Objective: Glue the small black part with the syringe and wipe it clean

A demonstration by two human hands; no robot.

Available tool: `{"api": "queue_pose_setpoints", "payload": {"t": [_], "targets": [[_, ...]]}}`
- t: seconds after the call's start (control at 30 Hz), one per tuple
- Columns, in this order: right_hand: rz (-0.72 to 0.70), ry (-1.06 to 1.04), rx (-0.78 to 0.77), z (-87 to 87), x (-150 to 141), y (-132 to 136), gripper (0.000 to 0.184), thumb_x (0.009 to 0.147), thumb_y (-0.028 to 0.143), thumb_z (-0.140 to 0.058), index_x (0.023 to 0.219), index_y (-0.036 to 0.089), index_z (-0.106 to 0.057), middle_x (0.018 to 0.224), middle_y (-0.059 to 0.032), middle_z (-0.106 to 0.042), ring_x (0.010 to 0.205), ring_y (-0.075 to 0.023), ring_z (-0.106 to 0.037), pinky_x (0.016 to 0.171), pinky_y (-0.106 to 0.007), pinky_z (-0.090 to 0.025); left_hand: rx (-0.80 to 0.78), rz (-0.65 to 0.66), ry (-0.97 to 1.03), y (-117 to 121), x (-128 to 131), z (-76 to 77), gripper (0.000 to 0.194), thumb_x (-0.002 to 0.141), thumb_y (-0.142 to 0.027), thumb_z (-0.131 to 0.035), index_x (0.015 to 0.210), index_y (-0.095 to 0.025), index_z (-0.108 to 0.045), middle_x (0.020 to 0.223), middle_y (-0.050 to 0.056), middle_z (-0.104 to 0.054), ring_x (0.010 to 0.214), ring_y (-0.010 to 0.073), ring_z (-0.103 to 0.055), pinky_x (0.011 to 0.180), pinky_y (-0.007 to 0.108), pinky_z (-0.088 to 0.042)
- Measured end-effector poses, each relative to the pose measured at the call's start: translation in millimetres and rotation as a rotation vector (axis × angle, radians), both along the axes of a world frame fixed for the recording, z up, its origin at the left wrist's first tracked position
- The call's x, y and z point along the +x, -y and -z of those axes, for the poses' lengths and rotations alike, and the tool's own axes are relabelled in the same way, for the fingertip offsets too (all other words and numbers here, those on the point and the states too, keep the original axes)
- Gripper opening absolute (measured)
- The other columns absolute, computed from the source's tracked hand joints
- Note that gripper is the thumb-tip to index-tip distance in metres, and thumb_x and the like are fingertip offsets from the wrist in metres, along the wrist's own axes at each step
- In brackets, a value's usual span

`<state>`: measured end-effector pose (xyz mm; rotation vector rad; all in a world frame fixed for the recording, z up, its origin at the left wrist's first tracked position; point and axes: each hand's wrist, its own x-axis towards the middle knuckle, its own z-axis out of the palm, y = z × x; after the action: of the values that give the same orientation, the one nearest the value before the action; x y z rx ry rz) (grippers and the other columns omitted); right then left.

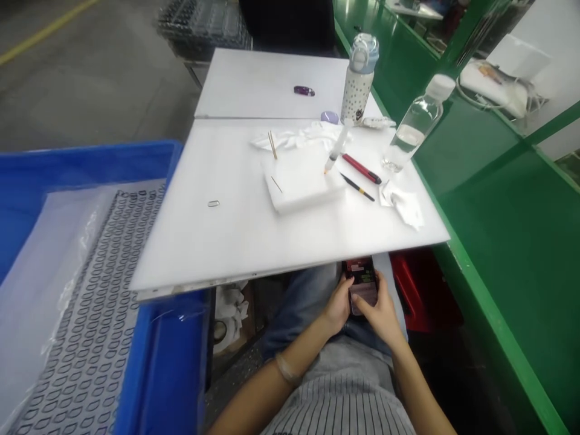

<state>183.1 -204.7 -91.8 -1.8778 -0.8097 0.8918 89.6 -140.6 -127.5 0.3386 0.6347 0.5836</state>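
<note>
a dark-cased smartphone (362, 287) sits gripped in the lap, the left hand (338, 305) curled around one edge, the right hand (379, 307) pressed against the other. the white plastic board (190, 235) overhangs it, cutting off its top edge. beside them stands a blue plastic crate (165, 368). on the board, a clear syringe (338, 145) rests its tip on a white foam block (303, 187).

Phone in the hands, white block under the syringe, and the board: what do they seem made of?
The phone has a glossy screen, likely glass, going by its shine; its body is too hidden to tell. The white block looks like matte foam, with soft rounded edges. The board looks like smooth white plastic sheet with a slight sheen; which plastic can't be told.
</note>
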Motion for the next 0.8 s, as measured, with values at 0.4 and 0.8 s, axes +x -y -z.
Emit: {"api": "queue_pose_setpoints", "payload": {"t": [0.4, 0.8], "targets": [[-0.146, 0.298, -0.122, 34.1, 47, -14, 0.09, 0.066, 0.032, -0.074, 0.145, 0.017, -0.035, 0.141, -0.0181, -0.05, 0.133, -0.0339, -0.05, 0.11, -0.049, -0.042, 0.017, 0.288, -0.004, -19, 16, 9.8, 0.082, 0.072, -0.08, -0.063, 0.132, -0.024, -0.059, 0.14, 0.008, -0.058, 0.137, 0.0312, -0.046, 0.117, 0.042, -0.034], [-0.211, 0.6, -0.578, 28.3, 38, -33, 0.059, 0.072, 0.037, -0.067, 0.125, 0.015, -0.052, 0.124, -0.0187, -0.056, 0.118, -0.0385, -0.056, 0.085, -0.045, -0.053, 0.441, 0.384, -0.667, -45, -6, 54.1, 0.06, 0.087, -0.072, -0.045, 0.1, -0.02, -0.071, 0.106, 0.014, -0.072, 0.103, 0.0348, -0.066, 0.1, 0.051, -0.048]]}}
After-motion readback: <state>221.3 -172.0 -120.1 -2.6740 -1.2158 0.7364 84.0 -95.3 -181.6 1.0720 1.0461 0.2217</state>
